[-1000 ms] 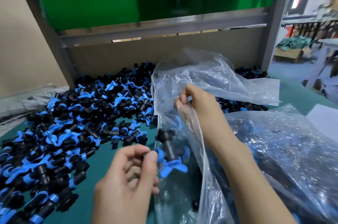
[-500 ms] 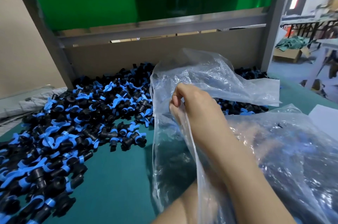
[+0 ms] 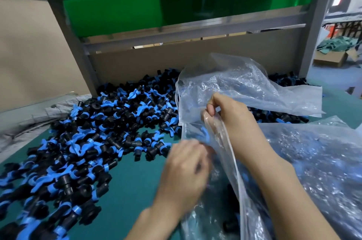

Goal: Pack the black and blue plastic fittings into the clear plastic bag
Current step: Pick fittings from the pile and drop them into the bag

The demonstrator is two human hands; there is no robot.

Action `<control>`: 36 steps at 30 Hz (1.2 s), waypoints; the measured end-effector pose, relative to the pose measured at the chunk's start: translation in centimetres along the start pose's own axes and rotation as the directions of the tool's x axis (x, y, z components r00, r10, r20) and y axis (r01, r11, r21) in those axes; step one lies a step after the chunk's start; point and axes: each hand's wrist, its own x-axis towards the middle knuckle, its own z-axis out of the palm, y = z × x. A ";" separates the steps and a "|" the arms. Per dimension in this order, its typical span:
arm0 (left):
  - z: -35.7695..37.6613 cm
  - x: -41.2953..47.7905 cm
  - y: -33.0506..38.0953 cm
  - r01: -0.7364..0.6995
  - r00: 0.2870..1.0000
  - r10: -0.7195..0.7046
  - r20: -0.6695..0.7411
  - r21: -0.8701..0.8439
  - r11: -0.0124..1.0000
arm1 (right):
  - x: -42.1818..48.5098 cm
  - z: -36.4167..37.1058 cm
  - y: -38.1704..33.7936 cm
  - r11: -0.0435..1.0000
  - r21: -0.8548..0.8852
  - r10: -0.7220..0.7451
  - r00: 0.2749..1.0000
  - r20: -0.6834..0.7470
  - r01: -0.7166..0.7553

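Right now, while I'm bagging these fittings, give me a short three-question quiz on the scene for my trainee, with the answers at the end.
1. True or false: the right hand pinches the edge of the clear plastic bag.
2. Most of the loose fittings lie on which side of that bag? A) the person's left B) the person's right C) on top of it
3. Fill in: the table surface under the fittings is ____ in colour.

Key: 1 true; 2 A; 3 green.
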 end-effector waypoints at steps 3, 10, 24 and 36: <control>-2.3 -1.2 -5.2 0.274 0.962 -0.265 -0.072 0.175 0.946 | -0.2 0.1 0.0 1.000 0.004 0.007 1.000 0.024 -0.007; -1.4 -2.2 -7.7 0.425 0.838 -0.533 0.120 0.470 0.774 | -0.6 0.5 -0.1 0.999 -0.024 0.037 0.995 0.097 -0.035; -2.3 -2.5 -7.7 0.638 0.725 -0.660 -0.196 -0.169 0.751 | -0.8 1.1 0.2 0.996 -0.080 0.052 0.992 0.111 -0.043; -2.9 -1.9 -8.9 0.627 0.611 -0.782 -0.127 -0.525 0.575 | -0.9 1.2 0.1 0.993 -0.102 0.064 0.991 0.120 -0.052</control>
